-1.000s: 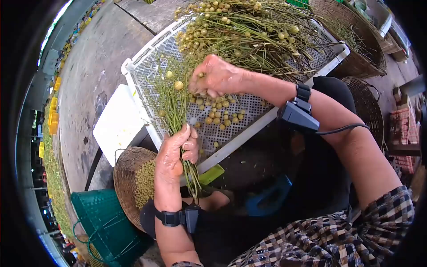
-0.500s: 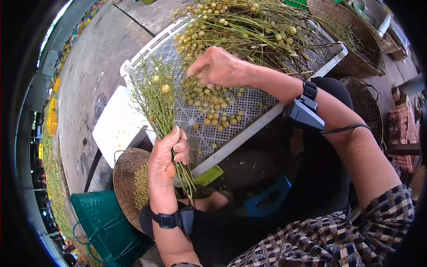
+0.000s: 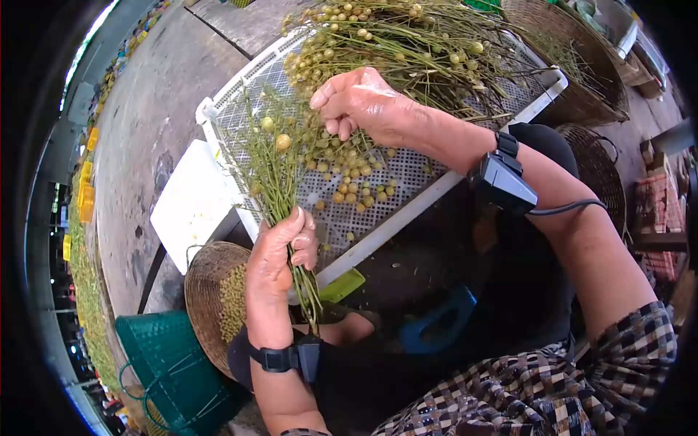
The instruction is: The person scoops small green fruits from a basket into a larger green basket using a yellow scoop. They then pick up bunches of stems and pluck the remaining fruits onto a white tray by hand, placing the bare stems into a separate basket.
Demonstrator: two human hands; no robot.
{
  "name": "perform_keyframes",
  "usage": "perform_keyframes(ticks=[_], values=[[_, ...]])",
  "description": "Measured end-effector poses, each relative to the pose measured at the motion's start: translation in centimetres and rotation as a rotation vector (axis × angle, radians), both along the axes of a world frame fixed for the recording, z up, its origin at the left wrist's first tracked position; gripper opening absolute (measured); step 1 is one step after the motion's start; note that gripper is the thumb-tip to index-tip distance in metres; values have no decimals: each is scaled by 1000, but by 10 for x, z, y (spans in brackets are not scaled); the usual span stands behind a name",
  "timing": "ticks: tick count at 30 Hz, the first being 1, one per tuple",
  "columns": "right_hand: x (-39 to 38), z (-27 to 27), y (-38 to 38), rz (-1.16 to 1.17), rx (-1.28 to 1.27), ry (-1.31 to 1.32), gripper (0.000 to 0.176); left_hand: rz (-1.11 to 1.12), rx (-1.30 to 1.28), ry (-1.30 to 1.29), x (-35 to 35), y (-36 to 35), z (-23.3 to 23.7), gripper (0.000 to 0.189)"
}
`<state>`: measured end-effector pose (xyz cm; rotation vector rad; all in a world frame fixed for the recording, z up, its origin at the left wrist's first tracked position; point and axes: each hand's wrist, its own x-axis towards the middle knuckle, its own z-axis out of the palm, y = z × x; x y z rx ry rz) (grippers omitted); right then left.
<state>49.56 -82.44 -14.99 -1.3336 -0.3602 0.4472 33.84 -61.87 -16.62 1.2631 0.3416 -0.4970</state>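
Observation:
My left hand [image 3: 280, 261] is wrapped round the lower stems of a bunch of thin green stalks [image 3: 273, 182], held upright over the left part of a white perforated tray [image 3: 378, 237]. A few round yellowish fruits show among its fine upper twigs. Right of the bunch's top, my right hand [image 3: 363, 105] hovers over the tray with its fingers curled in; whatever they may hold is hidden. Loose round yellow-green fruits [image 3: 354, 190] lie on the mesh below it. Behind it, a heap of fruit-bearing stalks [image 3: 436, 58] covers the tray's far side.
At the lower left stand a brown wicker basket [image 3: 200, 291] with small fruits inside and a green woven basket [image 3: 167, 360]. A white board [image 3: 190, 203] adjoins the tray. Larger wicker basket [image 3: 589, 109] at right; blue plastic object [image 3: 440, 323] below the tray.
My left hand and the bunch have shifted slightly right. My right hand has turned, its fingers curling further downward beside the bunch.

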Motion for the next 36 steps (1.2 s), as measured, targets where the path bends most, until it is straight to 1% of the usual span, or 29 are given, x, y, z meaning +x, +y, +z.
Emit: perform_keyframes(ticks=[1,2,3,4,5,6,7,8,9,11,13,15,17,19,20,22,23,25,27,28,29,30,31,32,33,34,35,36], values=[[-1,1,-1,-27,70,22,14,-4,-1,-2,0,-2,1,33],[-2,2,-4,-31,68,17,14,-19,-20,-10,-1,-5,2,34],[-4,5,-8,-77,11,-28,14,-35,-40,-20,0,-9,3,34],[-7,11,-13,-124,-47,-76,15,14,-164,21,0,-12,4,30],[-12,17,-19,-130,-52,-88,15,7,-169,10,1,-15,6,30],[-18,23,-26,-167,-74,-79,10,-30,-182,-9,1,-18,8,30],[-23,31,-33,-204,-95,-69,9,-66,-195,-28,1,-21,10,30],[-25,39,-40,-210,-83,-61,8,-55,-183,-32,-1,-24,11,30],[-29,48,-53,-202,-4,-22,9,-57,-190,-40,-1,-26,11,30],[-40,66,-81,-232,-4,-5,11,-62,-225,-59,0,-28,9,28],[-53,75,-120,-237,27,-80,11,-60,-226,-63,0,-29,10,28],[-71,94,-161,-440,-362,-315,13,-46,-231,-69,-2,-28,12,28],[-62,73,-226,-660,-850,-1027,20,-99,-177,-94,-4,-27,14,31],[-62,74,-295,-489,-1365,-699,25,-62,-163,-69,-3,-26,10,30],[-71,75,-298,-484,-1364,-713,25,-36,-139,-33,-4,-25,9,30],[-100,71,-299,-662,-1800,-742,24,-4,-123,-29,-4,-27,13,29],[-100,76,-286,-662,-1800,-742,24,15,-101,-14,-5,-29,14,29],[-99,83,-243,-602,-1400,-778,19,26,-136,3,-3,-32,13,27],[-97,80,-183,-512,-870,-1028,13,67,-41,-29,-4,-39,18,25],[-102,82,-149,-364,-729,-1083,11,84,-14,-63,-5,-42,20,24],[-103,81,-121,-259,-649,-1151,10,80,-9,-60,-5,-44,19,24],[-101,72,-91,-186,-499,-1211,6,72,47,-124,-4,-45,17,27],[-99,59,-64,-152,-420,-1235,3,63,102,-187,-3,-46,16,30],[-104,70,-44,-105,-463,-1259,2,59,105,-184,-2,-46,15,30],[-97,57,-23,-142,-401,-1335,13,36,147,-190,-1,-46,14,27],[-92,56,-9,-107,-520,-1314,12,16,187,-195,-1,-44,13,25],[-86,51,0,-103,-519,-1311,12,18,186,-191,-2,-43,12,25],[-78,43,7,-96,-640,-1242,10,14,177,-229,-2,-43,11,23]])
